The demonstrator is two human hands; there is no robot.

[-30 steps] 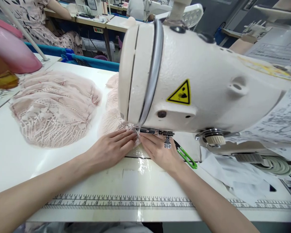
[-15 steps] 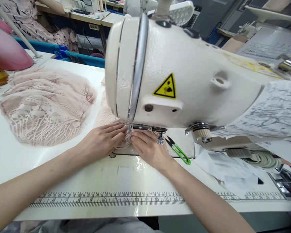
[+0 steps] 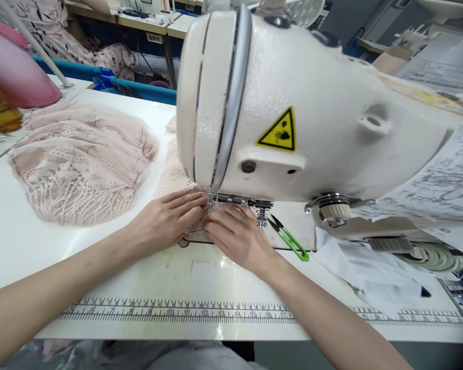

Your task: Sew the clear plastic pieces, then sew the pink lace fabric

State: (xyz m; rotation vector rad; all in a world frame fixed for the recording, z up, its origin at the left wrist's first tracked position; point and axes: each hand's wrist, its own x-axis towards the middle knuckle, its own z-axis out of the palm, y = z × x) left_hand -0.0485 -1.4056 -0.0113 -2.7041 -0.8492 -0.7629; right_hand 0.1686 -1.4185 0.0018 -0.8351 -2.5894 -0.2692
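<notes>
Pale pink lace fabric (image 3: 211, 207) lies under the needle area of a white sewing machine (image 3: 324, 97). My left hand (image 3: 177, 216) rests flat on the lace just left of the presser area, fingers stretched and close together. On the other side, my right hand (image 3: 239, 234) has its fingers bent and pressed on the lace edge, close to the metal parts beneath the machine head. The fingertips of both hands nearly meet; the machine head partly hides the needle. Right of my right hand lie green thread snips (image 3: 291, 239), blades slightly apart.
A heap of pink lace (image 3: 85, 164) lies on the table at left, near a pink rounded object (image 3: 19, 67). White paper pieces (image 3: 370, 272) lie at right. A printed ruler (image 3: 177, 311) runs along the front edge. Another person (image 3: 77, 41) sits beyond.
The view has shifted slightly, so the machine sits further right. My right hand's fingers have moved a little left over the lace, closer to my left hand, and are more bent.
</notes>
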